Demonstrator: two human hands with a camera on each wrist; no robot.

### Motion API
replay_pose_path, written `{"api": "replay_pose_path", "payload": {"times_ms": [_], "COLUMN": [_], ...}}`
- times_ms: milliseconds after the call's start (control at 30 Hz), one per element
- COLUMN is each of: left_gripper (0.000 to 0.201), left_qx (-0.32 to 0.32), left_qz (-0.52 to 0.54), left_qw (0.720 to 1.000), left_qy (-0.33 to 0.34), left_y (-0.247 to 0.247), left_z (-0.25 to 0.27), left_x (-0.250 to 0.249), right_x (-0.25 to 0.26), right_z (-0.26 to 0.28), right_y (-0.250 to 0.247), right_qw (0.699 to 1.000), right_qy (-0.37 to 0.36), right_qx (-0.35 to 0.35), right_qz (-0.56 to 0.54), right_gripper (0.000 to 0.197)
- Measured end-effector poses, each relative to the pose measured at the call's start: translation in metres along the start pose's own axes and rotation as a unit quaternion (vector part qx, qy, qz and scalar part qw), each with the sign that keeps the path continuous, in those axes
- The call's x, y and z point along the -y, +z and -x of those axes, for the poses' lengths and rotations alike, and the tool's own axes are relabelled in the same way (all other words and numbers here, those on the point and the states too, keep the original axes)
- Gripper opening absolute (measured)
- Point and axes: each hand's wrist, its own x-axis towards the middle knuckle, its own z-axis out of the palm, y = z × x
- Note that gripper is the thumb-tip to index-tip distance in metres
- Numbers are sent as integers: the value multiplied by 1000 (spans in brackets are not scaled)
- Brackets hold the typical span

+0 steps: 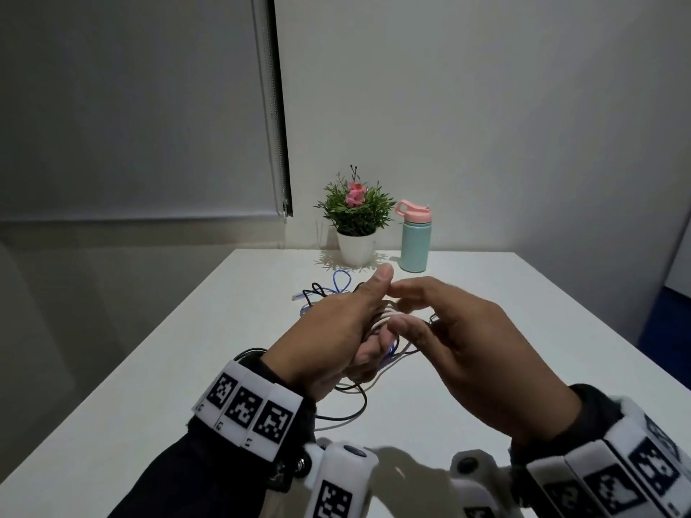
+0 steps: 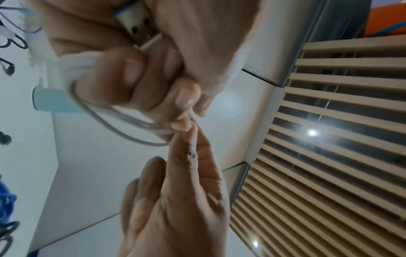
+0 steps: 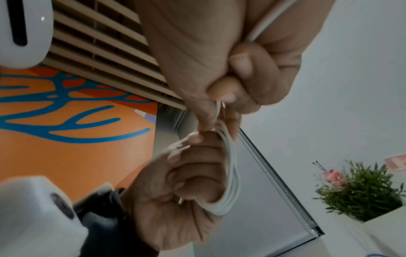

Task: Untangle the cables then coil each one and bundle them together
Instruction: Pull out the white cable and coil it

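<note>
While the left hand (image 1: 329, 330) clutches a coiled white cable (image 3: 229, 175) above the tabletop's (image 1: 486, 312) middle, the right hand (image 1: 467, 338) pinches its loose strand. Black and blue cables (image 1: 329, 289) lie tangled just behind the hands, partly hidden by them. Near the far edge stand a potted plant (image 1: 355, 218) and a mint bottle (image 1: 414, 237), before a white wall and a lowered blind (image 1: 131, 106).

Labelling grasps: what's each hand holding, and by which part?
Left hand grips the coiled white cable, loops wrapped round its fingers. Right hand pinches that cable's strand beside the coil.
</note>
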Motion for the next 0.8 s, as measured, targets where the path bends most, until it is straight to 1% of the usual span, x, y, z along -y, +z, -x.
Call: {"api": "replay_pose_path", "payload": {"times_ms": [67,100,167,267,333,400,467,500,567,667,733,800], "left_gripper": [70,68,67,66,65,65,64,60,49,32,25,23], "left_qx": [-52,-63,-60,-51,-62,-78,-87,-84,-60,-31,-28,-39], "left_qz": [-9,-21,-34,-44,-46,-51,-72,-76,-88,-171,-200,-196], "left_qw": [999,998,997,998,997,996,994,993,992,979,972,973], "left_qy": [10,21,33,21,14,11,15,24,65,109,118,115], "left_y": [5,7,8,5,4,6,10,12,15,13,10,8], "left_z": [-4,-5,-6,-5,-5,-5,-5,-5,-5,-3,-2,-1], "left_x": [4,7,11,12,11,11,13,13,13,11,9,7], "right_x": [-3,-5,-7,-8,-6,-6,-8,-10,-15,-21,-22,-22], "right_z": [-1,-2,-1,0,0,0,0,0,-1,-4,-5,-6], "right_y": [0,1,2,5,8,11,12,11,7,-2,-5,-6], "right_qw": [999,998,998,999,999,999,999,999,999,997,997,996], "right_qy": [4,11,19,12,6,12,27,35,46,52,45,39], "right_qx": [-5,-1,3,14,10,-3,-1,-2,-22,-58,-69,-71], "right_qz": [47,55,59,49,40,37,24,12,1,7,14,26], "right_gripper": [19,16,16,20,23,21,15,12,8,6,5,5]}}
